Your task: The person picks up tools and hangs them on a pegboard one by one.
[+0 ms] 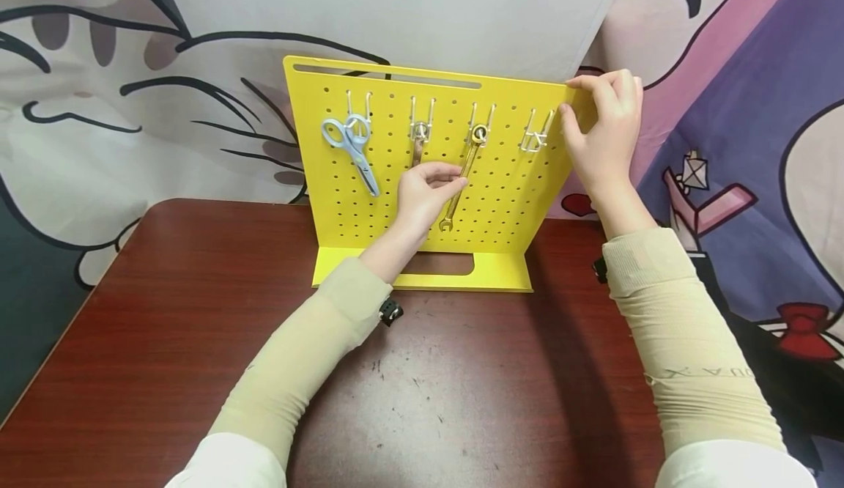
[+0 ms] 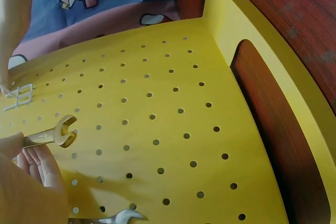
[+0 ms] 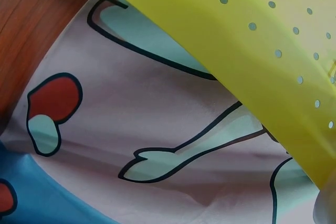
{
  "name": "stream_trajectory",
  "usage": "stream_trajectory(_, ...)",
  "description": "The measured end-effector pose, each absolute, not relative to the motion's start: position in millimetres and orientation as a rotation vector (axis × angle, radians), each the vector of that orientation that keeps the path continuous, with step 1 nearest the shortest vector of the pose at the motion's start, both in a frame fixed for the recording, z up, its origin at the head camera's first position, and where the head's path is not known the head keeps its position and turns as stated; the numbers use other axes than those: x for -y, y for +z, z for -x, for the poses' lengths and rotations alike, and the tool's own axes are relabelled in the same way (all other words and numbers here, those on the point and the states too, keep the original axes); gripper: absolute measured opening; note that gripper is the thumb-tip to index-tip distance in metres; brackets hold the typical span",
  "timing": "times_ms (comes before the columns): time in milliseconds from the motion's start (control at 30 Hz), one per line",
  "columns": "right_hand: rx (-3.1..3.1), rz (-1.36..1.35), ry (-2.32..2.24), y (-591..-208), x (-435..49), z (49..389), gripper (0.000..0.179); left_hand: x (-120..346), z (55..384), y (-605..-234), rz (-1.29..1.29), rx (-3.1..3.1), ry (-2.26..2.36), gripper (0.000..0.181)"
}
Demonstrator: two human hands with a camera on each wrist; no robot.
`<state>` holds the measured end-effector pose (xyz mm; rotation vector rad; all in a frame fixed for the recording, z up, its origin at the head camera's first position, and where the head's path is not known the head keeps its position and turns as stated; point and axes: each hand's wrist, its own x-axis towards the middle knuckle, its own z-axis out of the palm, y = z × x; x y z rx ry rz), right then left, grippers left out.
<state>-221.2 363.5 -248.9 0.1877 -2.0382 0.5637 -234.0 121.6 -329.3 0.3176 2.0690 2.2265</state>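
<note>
A yellow pegboard (image 1: 395,213) stands upright on the table. My left hand (image 1: 425,195) pinches the shaft of a combination wrench (image 1: 469,158) between thumb and fingers. The wrench's ring end is at the third hook, and its open end (image 2: 65,131) points down, as the left wrist view shows close up. At the board's top right corner, my right hand (image 1: 609,125) grips the edge with the thumb on the front face. Behind my left hand hangs a second wrench (image 1: 418,152), partly hidden; its open end (image 2: 126,215) shows in the left wrist view. Blue scissors (image 1: 356,149) hang on the leftmost hook.
The rightmost white hook (image 1: 535,136) bears nothing. Under the board lies its yellow base (image 1: 508,272) with a cut-out slot, on a reddish-brown wooden table (image 1: 461,393). Cartoon-printed cloth (image 3: 157,103) hangs behind and to the right.
</note>
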Motion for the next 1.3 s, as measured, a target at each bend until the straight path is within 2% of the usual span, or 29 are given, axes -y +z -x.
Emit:
stream_trajectory(367,2.034,-0.184,0.561,-249.6,-363.8,221.7,0.027,-128.6,235.5,-330.2,-0.283,-2.088,2.226,0.021)
stream_trajectory(767,2.039,-0.186,0.559,-250.1,-364.4,221.7,0.027,-126.9,234.9,-332.4,-0.387,-2.217,2.185,0.022)
stream_trajectory(1300,2.039,-0.192,0.552,-249.4,-364.3,222.1,0.026,-71.5,219.0,-331.4,-0.532,-2.245,1.946,0.022)
